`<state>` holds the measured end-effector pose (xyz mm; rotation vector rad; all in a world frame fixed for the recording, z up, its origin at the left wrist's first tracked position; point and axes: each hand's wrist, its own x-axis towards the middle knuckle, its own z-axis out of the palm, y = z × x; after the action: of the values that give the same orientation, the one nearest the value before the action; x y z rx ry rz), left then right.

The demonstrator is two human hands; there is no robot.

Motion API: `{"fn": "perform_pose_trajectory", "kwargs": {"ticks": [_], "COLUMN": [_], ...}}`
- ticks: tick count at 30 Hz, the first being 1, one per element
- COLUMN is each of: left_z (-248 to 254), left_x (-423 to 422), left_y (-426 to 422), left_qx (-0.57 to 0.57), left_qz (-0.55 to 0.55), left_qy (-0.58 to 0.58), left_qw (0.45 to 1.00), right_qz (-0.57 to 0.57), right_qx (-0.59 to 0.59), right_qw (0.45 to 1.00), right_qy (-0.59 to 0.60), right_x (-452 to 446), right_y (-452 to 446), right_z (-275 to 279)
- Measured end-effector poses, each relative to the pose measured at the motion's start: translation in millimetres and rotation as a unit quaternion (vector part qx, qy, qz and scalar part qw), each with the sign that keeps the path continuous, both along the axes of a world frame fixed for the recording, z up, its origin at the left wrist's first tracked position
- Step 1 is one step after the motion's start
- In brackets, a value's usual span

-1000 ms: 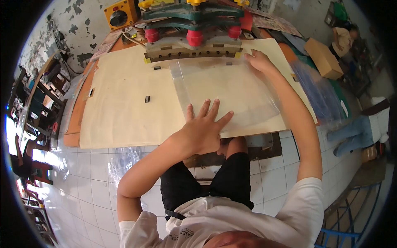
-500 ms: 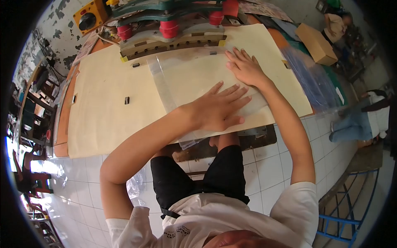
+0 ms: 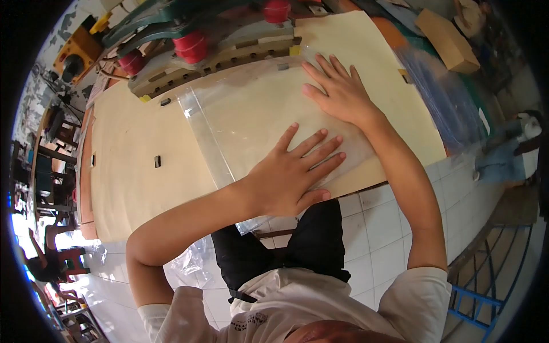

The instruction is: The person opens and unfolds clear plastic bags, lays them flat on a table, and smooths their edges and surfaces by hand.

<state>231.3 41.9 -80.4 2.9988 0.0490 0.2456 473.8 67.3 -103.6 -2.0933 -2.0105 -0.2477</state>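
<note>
A clear plastic sheet, with a folded strip along its left side, lies on a cream-coloured board. My left hand rests across the sheet near the front edge of the board, fingers spread and palm down. Farther back and to the right, my right hand lies flat on the sheet's far right part, fingers also apart. Neither hand grips anything. One corner of the sheet hangs over the board's front edge, above my lap.
A press with red cylinders and a metal bar stands at the back. Small dark blocks sit on the board. To the right are blue-tinted plastic sheets and a cardboard box. Other people are at both sides.
My view has shifted and tilted. My left hand's fingers are spread wider on the sheet. The right hand stays flat at nearly the same part of the sheet.
</note>
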Motion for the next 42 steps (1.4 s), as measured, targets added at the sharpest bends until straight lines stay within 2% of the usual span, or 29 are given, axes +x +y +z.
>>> {"fn": "perform_pose_trajectory", "kwargs": {"ticks": [12,14,17,18,21,36,40,42], "left_z": [7,17,8,-4,-14,-18,-13,-8], "left_x": [5,16,36,40,40,40,39,40], "left_y": [4,7,5,5,4,1,0,0], "left_qx": [0.009,-0.062,-0.074,-0.036,-0.026,0.012,0.028,0.023], "left_qz": [-0.017,-0.042,-0.035,-0.035,-0.034,-0.026,-0.026,-0.033], "left_qy": [-0.013,0.014,-0.014,-0.038,-0.071,-0.098,-0.048,-0.037], "left_qw": [1.0,0.997,0.997,0.998,0.997,0.995,0.998,0.999], "right_qz": [-0.012,-0.012,-0.007,-0.013,-0.012,-0.007,-0.007,0.059], "right_qx": [0.017,0.013,0.004,0.001,-0.005,-0.034,-0.017,0.027], "right_qw": [1.0,1.0,1.0,1.0,1.0,0.999,1.0,0.996], "right_qy": [-0.004,-0.011,-0.017,-0.013,-0.012,-0.005,0.002,0.066], "right_x": [-4,-5,-5,-5,-4,-3,-2,9], "right_y": [-1,-2,-1,-1,0,2,3,4], "right_z": [0,2,4,4,4,9,6,1]}}
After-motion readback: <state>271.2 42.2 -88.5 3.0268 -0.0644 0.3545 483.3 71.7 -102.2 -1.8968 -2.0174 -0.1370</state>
